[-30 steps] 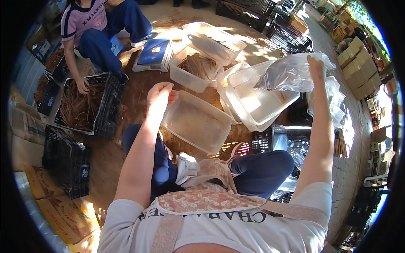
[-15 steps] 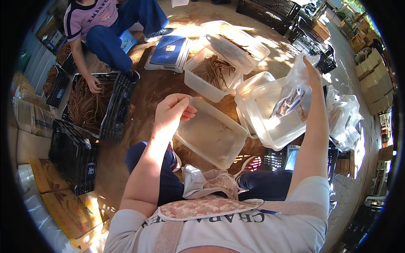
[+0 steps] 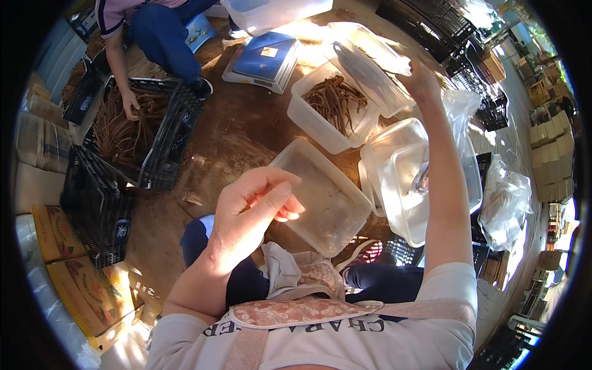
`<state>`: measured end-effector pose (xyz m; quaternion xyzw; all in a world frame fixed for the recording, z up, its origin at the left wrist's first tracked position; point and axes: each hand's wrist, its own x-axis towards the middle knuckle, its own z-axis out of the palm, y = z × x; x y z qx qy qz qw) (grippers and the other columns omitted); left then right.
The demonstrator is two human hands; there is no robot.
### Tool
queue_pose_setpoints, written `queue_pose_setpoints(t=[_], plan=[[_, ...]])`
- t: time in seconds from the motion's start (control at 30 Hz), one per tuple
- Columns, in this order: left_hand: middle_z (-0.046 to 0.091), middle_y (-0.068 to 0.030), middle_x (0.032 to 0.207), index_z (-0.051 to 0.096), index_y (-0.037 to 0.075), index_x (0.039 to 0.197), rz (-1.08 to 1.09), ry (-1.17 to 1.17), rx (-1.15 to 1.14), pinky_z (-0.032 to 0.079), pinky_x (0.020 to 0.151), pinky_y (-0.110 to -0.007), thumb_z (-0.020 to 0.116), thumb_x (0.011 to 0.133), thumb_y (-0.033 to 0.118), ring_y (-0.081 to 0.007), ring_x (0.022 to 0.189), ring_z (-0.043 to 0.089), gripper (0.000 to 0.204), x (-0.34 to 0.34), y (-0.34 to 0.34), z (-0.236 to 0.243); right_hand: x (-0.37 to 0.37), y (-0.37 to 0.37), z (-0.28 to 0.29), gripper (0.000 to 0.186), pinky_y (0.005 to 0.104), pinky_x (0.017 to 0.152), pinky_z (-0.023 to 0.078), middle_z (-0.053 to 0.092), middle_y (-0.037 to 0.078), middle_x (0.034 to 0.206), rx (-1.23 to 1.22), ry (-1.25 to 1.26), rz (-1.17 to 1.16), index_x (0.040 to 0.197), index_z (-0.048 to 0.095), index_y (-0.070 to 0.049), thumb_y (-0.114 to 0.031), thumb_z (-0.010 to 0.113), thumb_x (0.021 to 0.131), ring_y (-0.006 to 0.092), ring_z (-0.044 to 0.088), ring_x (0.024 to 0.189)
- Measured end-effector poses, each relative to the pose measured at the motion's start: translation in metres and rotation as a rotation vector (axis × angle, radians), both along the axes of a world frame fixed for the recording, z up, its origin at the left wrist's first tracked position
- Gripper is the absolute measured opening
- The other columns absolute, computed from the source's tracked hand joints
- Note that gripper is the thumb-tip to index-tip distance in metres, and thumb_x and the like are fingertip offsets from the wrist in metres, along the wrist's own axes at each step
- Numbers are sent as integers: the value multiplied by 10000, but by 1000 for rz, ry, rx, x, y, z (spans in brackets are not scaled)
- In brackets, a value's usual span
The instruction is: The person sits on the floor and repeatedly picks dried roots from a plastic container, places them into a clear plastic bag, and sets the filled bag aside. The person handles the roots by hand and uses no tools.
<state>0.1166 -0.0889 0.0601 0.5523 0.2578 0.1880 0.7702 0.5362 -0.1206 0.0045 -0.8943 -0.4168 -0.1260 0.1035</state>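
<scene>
My left hand (image 3: 253, 213) hovers above the near end of a clear plastic tub (image 3: 330, 243); its fingers are loosely curled and apart, with nothing seen in them. My right arm stretches forward, and my right hand (image 3: 424, 84) is at the rim of a far translucent tub (image 3: 376, 77). The fingertips there are partly hidden, so their grip cannot be made out. Below that forearm, a clear plastic bag (image 3: 459, 114) hangs over stacked tubs (image 3: 401, 216). Brown roots (image 3: 336, 102) lie bunched in another tub (image 3: 299, 117), left of my right hand.
Beyond the tubs sits a blue-topped scale (image 3: 262, 55). At left, another person's hand (image 3: 131, 105) touches roots in a black crate (image 3: 176, 135). Cartons (image 3: 86, 290) stand at lower left; crumpled plastic bags (image 3: 505, 200) lie at right. Black crates (image 3: 425, 24) stand at the back.
My right hand has let go of the clear bag and moved forward to the far tub. My left hand has come nearer to me, its fingers loosening. A large clear tub has appeared at the top.
</scene>
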Motion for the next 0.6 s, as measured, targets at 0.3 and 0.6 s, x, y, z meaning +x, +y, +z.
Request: queue_pose_setpoints(t=[0.3,0.6], plan=[[630,-112,827,557,-73,1031,-49,95,-28,485,699,-240,487,906,54,-124,757,605,191,-15,8,8,46,86,-99,326,368,816,492,640,184,972,-454,224,-31,881,676,-30,-255,623,651,297,619,922],[594,-197,1049,463,-57,1182,169,62,-108,486,672,-273,590,860,279,-221,880,613,482,-33,15,-13,-70,48,-12,318,386,733,477,635,177,784,-227,210,254,726,657,-24,-319,550,670,330,601,792]])
